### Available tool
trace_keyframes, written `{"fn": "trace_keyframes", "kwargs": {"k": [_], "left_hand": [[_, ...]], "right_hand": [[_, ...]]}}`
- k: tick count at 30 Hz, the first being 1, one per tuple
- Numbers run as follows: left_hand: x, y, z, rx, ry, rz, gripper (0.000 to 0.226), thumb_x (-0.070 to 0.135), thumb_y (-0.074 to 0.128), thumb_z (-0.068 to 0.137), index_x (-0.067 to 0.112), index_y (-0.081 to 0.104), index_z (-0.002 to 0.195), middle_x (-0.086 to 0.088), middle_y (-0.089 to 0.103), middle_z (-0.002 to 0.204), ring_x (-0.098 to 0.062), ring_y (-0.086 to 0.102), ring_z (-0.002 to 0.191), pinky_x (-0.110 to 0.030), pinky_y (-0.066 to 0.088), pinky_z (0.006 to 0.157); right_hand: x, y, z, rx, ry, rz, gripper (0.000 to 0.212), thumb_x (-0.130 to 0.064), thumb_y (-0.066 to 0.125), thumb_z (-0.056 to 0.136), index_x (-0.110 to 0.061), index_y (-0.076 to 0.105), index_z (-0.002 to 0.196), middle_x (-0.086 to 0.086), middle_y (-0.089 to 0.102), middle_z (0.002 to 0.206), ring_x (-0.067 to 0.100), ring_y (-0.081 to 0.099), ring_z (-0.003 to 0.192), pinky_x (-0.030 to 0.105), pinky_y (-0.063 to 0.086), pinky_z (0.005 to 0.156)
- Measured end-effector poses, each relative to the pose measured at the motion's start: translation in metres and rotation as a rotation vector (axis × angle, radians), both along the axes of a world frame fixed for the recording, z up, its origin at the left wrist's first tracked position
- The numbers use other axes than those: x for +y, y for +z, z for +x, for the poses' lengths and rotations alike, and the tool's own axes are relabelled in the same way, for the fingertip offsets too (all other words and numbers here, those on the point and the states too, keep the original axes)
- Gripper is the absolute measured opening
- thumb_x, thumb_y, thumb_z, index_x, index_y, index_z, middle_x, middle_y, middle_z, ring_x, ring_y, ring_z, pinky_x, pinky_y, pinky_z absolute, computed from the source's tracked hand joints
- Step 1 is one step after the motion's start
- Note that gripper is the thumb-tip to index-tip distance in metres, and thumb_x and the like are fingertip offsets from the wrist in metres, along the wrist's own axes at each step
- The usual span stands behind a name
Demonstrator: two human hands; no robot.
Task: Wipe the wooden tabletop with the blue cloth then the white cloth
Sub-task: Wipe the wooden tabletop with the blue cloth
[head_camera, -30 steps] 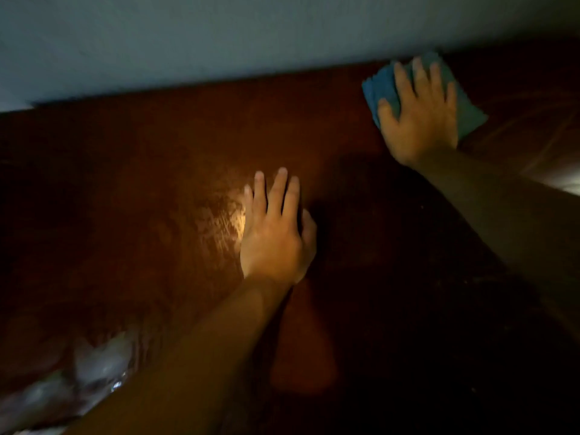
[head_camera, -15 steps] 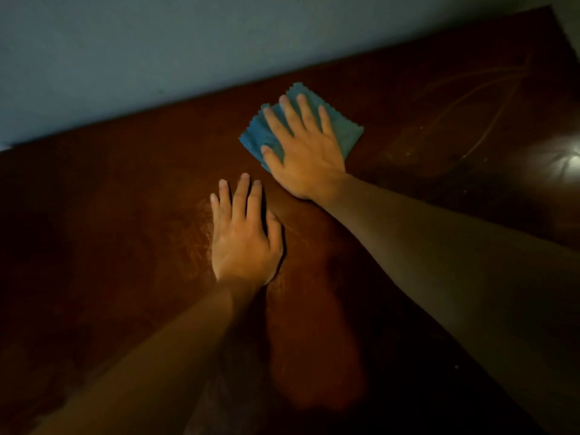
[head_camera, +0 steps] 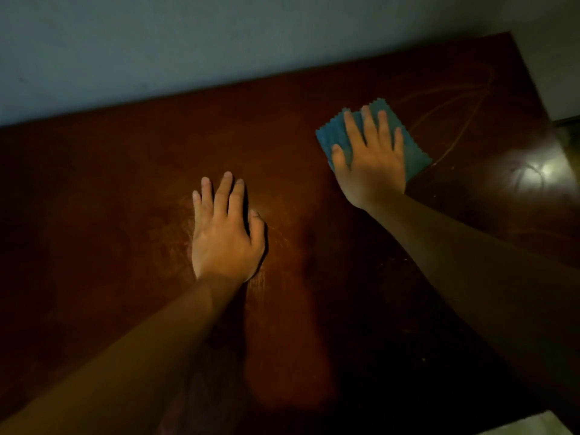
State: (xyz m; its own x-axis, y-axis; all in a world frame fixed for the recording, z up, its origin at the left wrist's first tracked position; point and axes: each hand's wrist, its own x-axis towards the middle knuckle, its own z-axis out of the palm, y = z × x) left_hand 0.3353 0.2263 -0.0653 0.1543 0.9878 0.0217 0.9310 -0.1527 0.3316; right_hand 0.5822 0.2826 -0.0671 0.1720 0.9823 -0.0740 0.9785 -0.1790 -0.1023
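The fingers [head_camera: 370, 127] of the right hand [head_camera: 372, 161] are spread and lie flat on the blue square cloth with zigzag edges [head_camera: 414, 152], pressing it down without gripping. The left hand [head_camera: 224, 237] rests flat, fingers almost together, holding nothing. Both are on the dark reddish wooden bench [head_camera: 110, 199]. The cloth is near the far right corner, close to the grey wall [head_camera: 157, 42]. Faint curved marks [head_camera: 455, 98] and a bright reflection [head_camera: 539, 172] are beside it.

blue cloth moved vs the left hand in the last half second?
Yes. The blue cloth under the right hand slid rightward, away from the planted left hand.
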Motion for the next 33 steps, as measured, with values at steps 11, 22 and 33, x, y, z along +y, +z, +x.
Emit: {"fn": "trace_keyframes", "kwargs": {"k": [11, 22, 33], "left_hand": [[-0.001, 0.0, 0.002, 0.0, -0.002, 0.01, 0.056, 0.036, 0.035, 0.101, 0.007, 0.037, 0.149, -0.012, 0.03, 0.159, -0.034, 0.011, 0.151, -0.046, 0.005, 0.124], [-0.001, -0.001, 0.002, 0.023, 0.013, 0.02, 0.057, 0.037, 0.034, 0.1, 0.006, 0.038, 0.147, -0.013, 0.03, 0.159, -0.033, 0.012, 0.151, -0.046, 0.007, 0.124], [-0.001, -0.003, -0.001, -0.007, 0.01, 0.025, 0.057, 0.039, 0.032, 0.101, 0.009, 0.036, 0.149, -0.011, 0.027, 0.16, -0.033, 0.008, 0.152, -0.043, 0.003, 0.124]], "right_hand": [[-0.028, 0.001, -0.072, 0.032, 0.064, 0.017, 0.067, -0.051, 0.025, 0.103, -0.018, 0.019, 0.161, 0.014, 0.017, 0.168, 0.036, 0.008, 0.156, 0.057, 0.004, 0.125], [-0.05, 0.001, -0.097, 0.054, 0.174, -0.039, 0.068, -0.054, 0.021, 0.104, -0.022, 0.011, 0.163, 0.01, 0.006, 0.17, 0.031, -0.001, 0.157, 0.054, -0.001, 0.125], [-0.059, -0.001, -0.011, 0.053, 0.013, -0.011, 0.066, -0.053, 0.02, 0.102, -0.023, 0.02, 0.161, 0.01, 0.015, 0.169, 0.03, 0.006, 0.157, 0.051, 0.002, 0.126]]}}
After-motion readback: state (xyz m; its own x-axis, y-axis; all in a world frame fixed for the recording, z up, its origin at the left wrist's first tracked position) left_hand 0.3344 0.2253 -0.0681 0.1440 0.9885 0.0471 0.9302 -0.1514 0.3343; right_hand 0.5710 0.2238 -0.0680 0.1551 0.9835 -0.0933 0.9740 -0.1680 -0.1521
